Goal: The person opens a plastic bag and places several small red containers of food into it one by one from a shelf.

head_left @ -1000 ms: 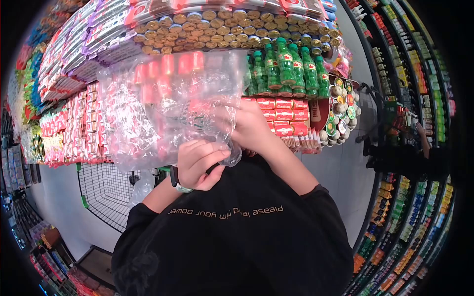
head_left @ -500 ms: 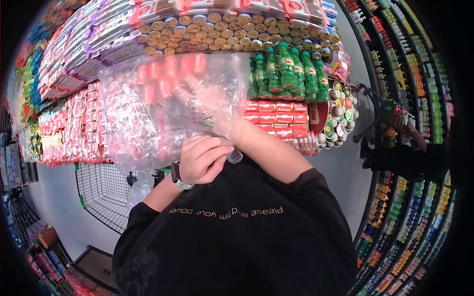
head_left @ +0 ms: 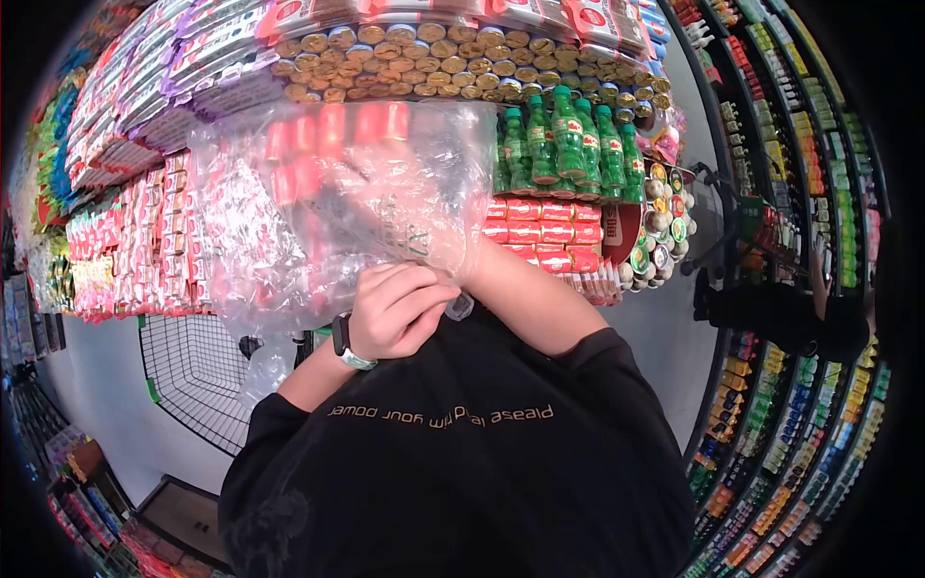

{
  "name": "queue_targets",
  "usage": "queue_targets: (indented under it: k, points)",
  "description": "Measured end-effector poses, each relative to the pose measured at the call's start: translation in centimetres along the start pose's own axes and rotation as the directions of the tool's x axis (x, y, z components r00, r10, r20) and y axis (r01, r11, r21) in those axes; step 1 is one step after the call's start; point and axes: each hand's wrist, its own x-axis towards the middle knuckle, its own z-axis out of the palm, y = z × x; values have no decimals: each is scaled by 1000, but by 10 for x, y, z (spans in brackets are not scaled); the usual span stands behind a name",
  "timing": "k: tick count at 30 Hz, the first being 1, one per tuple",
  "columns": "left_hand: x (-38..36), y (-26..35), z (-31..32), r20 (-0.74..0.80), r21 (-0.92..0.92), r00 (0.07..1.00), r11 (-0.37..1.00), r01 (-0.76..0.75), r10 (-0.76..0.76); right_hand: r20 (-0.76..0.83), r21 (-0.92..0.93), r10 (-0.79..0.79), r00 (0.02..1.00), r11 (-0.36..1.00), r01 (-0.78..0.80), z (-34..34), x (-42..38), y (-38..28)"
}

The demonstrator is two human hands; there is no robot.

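A large clear plastic bag (head_left: 385, 231), with green lettering and several red cans or packs showing through it, spreads in front of my chest. My left hand (head_left: 400, 306), with a dark band on the wrist, is closed with its fingertips pinched on the bag's near edge. My right forearm reaches through the opening, so my right hand (head_left: 371, 193) lies inside, seen only hazily through the crinkled film. Its fingers are smeared by the plastic and I cannot tell their shape. Green bottles (head_left: 570, 144) stand just right of the bag.
Stacked gold-ended cans (head_left: 434, 65) rise behind the bag. Red packs (head_left: 544, 231) and round-topped tubs (head_left: 660, 222) sit to the right. A wire shopping cart (head_left: 193, 376) is at lower left. Another person (head_left: 785, 313) stands by the shelves (head_left: 785, 424) on the right.
My right hand has shifted slightly inside the bag, and the film has moved with it. My left hand keeps its pinch. The other person has moved a little to the left.
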Motion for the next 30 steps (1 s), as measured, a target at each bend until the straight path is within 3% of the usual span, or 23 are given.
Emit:
queue_targets:
  k: [2,5,6,9,10,13,19,22,24,27,30]
  points:
    - [1,2,-4,9,9,1000,1000,15,-15,-13,26,43,999,999,-42,-14,-5,0]
    - [-2,3,-8,-5,7,999,999,54,-54,-92,-85,169,981,981,-177,-23,-15,13]
    - [-3,3,-9,-12,6,998,998,68,-68,-45,-85,232,972,968,-235,-36,-11,12]
    - [-6,0,-12,-18,3,995,995,99,-99,-190,-56,136,972,987,-149,-28,-10,33]
    - [-6,-1,-12,-18,-4,995,995,99,-99,-156,-19,145,977,989,-149,-23,-11,40]
    - [-6,-3,-13,-19,-26,994,994,107,-108,-200,-139,120,972,979,-149,-16,-2,48]
    - [-4,-4,-20,-14,-65,987,985,158,-159,-70,185,229,971,959,-213,-30,5,50]
    - [-2,-8,-28,-26,-71,986,984,161,-163,-151,114,243,958,967,-227,-30,0,45]
    - [0,-2,-36,-61,-58,975,976,209,-212,-73,211,297,952,937,-277,-37,-5,33]
    - [-1,7,-54,-318,52,895,937,345,-312,23,294,273,962,918,-267,-33,-12,20]
    - [-12,-2,-76,-338,302,860,821,484,-383,48,309,170,984,934,-177,-26,-9,19]
